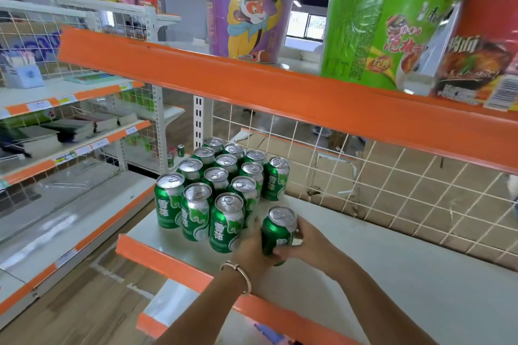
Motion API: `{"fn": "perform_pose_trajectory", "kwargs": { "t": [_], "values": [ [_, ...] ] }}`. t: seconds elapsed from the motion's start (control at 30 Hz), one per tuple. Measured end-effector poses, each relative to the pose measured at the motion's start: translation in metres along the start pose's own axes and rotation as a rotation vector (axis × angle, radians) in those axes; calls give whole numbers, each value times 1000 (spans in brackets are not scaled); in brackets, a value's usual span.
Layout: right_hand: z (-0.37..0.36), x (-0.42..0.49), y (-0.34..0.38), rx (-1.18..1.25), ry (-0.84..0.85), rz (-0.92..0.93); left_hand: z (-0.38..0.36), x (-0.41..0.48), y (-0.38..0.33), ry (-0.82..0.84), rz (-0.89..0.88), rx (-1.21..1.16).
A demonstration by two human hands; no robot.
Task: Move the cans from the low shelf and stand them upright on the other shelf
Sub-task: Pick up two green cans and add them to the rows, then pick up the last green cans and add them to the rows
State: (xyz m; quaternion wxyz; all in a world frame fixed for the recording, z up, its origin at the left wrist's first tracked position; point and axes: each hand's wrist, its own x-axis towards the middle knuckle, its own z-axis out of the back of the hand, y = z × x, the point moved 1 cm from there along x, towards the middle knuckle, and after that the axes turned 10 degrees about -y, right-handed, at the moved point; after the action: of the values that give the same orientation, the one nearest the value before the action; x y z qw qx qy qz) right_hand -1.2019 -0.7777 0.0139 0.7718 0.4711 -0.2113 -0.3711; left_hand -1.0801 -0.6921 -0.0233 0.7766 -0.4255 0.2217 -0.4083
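Currently, the step in hand appears to be seating one more green can beside the group already standing on the white shelf (pixel 392 274).

1. Far left: neighbouring shelving (pixel 70 148) with orange price strips holds stacked flat goods. It plays no part in this step.
2. Centre left: the standing cans (pixel 221 185) form a tight block, tops up, in rows running back toward the wire grid panel (pixel 392 185). The front row sits near the shelf's orange front lip (pixel 165 263).
3. Centre: the left hand (pixel 252 253), with a bangle at the wrist, wraps the near side of the held can (pixel 279 232). This can is upright or only slightly tilted, just right of the front row; whether its base touches the shelf cannot be told.
4. Just right of that: the right hand (pixel 311 241) curls its fingers round the far side of the same can. Both hands are therefore clamped on it.
5. Above right: large noodle tubs (pixel 386 28) stand on the upper shelf.

Recommended procedure: lower the can until its base lies flat, slide it left to close up with the front row without knocking the neighbours, then release one hand at a time.
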Motion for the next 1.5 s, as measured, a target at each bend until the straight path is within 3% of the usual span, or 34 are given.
{"fn": "perform_pose_trajectory", "kwargs": {
  "t": [0.2, 0.4, 0.67, 1.13, 1.27, 1.43, 1.5],
  "values": [
    [-22, 18, 6, -54, -304, 68, 2, -42, 4, 21, -160, 236],
    [-35, 60, 6, -145, -460, 64, 19, -80, 6, 87, -276, 313],
    [-43, 89, 5, -157, -547, -22, 42, -96, 16, 101, -281, 342],
    [-33, 57, -3, -62, -487, -77, 38, -82, 10, 127, -141, 435],
    [-1, 13, -26, -70, -477, -145, 19, -58, -12, 189, -87, 312],
    [62, -67, -53, -20, -527, -190, -40, -50, -58, 226, -36, -125],
    [89, -102, -60, -5, -562, -209, -69, -58, -81, 251, -60, -199]
  ]
}}
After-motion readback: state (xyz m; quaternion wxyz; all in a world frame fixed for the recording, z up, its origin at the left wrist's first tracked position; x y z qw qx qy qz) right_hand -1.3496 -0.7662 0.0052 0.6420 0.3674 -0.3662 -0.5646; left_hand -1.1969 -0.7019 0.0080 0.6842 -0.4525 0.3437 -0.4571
